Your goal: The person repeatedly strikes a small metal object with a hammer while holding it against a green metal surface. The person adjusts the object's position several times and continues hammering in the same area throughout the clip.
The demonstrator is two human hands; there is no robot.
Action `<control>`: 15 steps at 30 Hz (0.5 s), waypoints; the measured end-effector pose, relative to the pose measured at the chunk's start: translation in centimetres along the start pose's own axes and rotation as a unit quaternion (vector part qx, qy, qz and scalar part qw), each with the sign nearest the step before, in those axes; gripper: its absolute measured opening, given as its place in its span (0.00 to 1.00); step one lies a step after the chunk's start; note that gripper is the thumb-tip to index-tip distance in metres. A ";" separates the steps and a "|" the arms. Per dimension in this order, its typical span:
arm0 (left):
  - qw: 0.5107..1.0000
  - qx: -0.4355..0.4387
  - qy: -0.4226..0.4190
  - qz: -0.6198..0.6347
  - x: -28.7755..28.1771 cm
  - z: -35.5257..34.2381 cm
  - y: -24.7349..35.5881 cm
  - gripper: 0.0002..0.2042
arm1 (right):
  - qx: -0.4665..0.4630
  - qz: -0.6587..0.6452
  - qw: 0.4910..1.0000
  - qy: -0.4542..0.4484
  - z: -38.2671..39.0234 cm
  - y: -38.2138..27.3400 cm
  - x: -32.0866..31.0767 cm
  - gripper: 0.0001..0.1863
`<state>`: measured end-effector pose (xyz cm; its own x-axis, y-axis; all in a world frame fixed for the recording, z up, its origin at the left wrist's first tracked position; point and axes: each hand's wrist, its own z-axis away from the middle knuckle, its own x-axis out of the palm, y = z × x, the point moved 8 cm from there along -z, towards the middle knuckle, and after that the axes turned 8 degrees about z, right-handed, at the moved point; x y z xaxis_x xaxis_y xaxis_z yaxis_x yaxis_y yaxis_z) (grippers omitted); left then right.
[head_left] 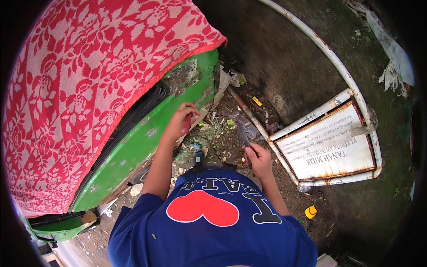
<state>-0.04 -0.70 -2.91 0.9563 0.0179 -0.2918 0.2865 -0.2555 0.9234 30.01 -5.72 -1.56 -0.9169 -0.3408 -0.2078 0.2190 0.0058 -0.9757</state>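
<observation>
My left hand [183, 118] is raised beside the scuffed green body [142, 129] of a large object, its fingers curled around a small reddish item [187, 125] too small to name. My right hand [257, 158] grips a knife-like tool [242, 132] with a long, flat grey blade, which points away from me over the littered dirt. A red and pink floral cloth [75, 75] drapes over the green object. The blade and the left hand are apart.
A rusty white metal frame with a sign panel [324, 142] leans at the right, against a dark mossy surface [284, 49]. Debris lies on the dirt [222, 142], with a yellow item [311, 212] at the lower right and a torn pale sheet [391, 53] at the upper right.
</observation>
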 end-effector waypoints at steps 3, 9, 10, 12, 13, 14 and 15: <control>0.996 -0.049 0.015 -0.073 0.6 1.6 1.4 0.12 | 0.020 -0.012 1.000 0.007 0.9 1.1 -1.0 0.13; 0.993 0.029 0.093 -0.067 1.5 2.9 4.6 0.10 | 0.050 -0.036 0.998 -0.014 1.7 3.6 -1.7 0.13; 0.992 0.031 0.107 -0.064 1.6 3.2 4.8 0.10 | 0.051 -0.036 0.998 -0.015 1.8 3.7 -1.7 0.13; 0.989 0.053 0.123 -0.067 1.4 3.4 4.9 0.09 | 0.049 -0.038 0.998 -0.020 1.6 3.7 -1.7 0.13; 0.987 0.072 0.125 -0.074 1.2 3.5 4.6 0.09 | 0.048 -0.039 0.998 -0.023 1.5 3.5 -1.6 0.13; 0.985 0.091 0.127 -0.077 1.3 3.5 4.8 0.08 | 0.048 -0.037 0.998 -0.024 1.5 3.4 -1.6 0.13; 0.984 0.089 0.136 -0.067 1.0 3.4 4.6 0.07 | 0.047 -0.036 0.998 -0.027 1.3 3.2 -1.5 0.13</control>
<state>2.02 -5.12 0.16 0.8975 0.3154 -0.3082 0.4201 -0.3986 0.8153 32.53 -6.43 -4.31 -0.9129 -0.3865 -0.1311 0.1857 -0.1074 -0.9767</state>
